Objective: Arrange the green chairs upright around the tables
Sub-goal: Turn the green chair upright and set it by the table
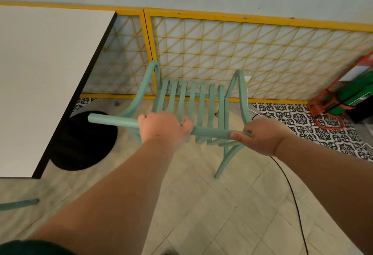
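Green chair (pixel 201 101), held by left grip (pixel 163 127) and right grip (pixel 260 135), beside table (pixel 40 72).

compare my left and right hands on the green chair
On the green chair, the left hand wraps the top rail near its middle; the right hand grips its right end. The left hand shows mostly its back; the right hand shows its thumb along the rail. Both hold that rail.
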Motion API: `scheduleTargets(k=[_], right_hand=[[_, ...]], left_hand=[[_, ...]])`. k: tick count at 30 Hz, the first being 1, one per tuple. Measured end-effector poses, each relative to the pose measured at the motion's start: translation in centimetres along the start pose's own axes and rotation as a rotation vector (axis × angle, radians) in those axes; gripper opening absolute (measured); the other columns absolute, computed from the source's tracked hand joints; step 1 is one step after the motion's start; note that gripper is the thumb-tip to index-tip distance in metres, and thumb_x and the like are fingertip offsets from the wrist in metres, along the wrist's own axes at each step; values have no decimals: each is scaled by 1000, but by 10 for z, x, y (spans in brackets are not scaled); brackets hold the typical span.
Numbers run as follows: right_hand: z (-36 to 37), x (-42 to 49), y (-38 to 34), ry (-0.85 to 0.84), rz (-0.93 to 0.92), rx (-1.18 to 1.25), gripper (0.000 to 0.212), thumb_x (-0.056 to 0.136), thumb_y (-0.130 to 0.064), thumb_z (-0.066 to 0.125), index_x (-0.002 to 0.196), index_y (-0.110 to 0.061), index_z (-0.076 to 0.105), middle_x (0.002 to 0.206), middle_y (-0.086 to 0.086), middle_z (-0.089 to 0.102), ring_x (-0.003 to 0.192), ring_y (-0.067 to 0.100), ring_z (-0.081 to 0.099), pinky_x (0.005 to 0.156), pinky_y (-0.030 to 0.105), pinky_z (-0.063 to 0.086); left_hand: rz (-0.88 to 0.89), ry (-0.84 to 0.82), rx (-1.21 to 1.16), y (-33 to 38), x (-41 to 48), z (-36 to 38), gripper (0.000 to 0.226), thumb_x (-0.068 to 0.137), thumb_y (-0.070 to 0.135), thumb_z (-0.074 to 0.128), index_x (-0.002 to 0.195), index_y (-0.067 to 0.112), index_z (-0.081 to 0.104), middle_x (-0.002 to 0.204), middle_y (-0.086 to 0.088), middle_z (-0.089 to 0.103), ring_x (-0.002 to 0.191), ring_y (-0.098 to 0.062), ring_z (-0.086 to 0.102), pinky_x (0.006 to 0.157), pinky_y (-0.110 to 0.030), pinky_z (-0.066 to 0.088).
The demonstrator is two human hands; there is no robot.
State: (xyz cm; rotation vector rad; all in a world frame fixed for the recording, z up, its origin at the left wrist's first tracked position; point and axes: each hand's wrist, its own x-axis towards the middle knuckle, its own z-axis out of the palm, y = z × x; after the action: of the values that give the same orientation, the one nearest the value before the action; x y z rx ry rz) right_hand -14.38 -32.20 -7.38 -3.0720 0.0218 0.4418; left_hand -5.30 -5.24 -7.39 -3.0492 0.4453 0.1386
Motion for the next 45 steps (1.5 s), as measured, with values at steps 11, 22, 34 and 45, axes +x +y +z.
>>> scheduleTargets(k=[11,22,34,45], right_hand=[[-1,-1,11,6,-20,-16,112,57,-106,-9,66,-20,63,61,-2,60,58,16,61,53,33,51],[-4,4,11,-34,18,23,110,54,-107,-6,69,-22,62,70,-1,64,65,15,61,63,39,55],[-25,23,-21,-416,198,140,129,55,-107,5,118,-16,71,109,9,70,102,26,64,85,41,47],[-13,53,-98,-127,287,127,89,71,-96,11,60,-19,55,60,-2,56,57,21,59,60,34,50]], left_hand=[[312,-276,10,-53,24,-25,98,58,107,7,73,28,64,69,10,64,66,-11,62,60,-34,43],[168,-445,-20,-111,45,-19,111,26,116,29,59,17,70,51,5,56,56,-17,62,53,-31,42],[204,-423,-49,-115,46,-17,104,26,116,30,59,26,70,50,9,62,56,-12,63,50,-31,38],[201,-421,-40,-116,53,-14,110,27,116,29,62,20,70,59,6,68,59,-13,65,58,-34,47]])
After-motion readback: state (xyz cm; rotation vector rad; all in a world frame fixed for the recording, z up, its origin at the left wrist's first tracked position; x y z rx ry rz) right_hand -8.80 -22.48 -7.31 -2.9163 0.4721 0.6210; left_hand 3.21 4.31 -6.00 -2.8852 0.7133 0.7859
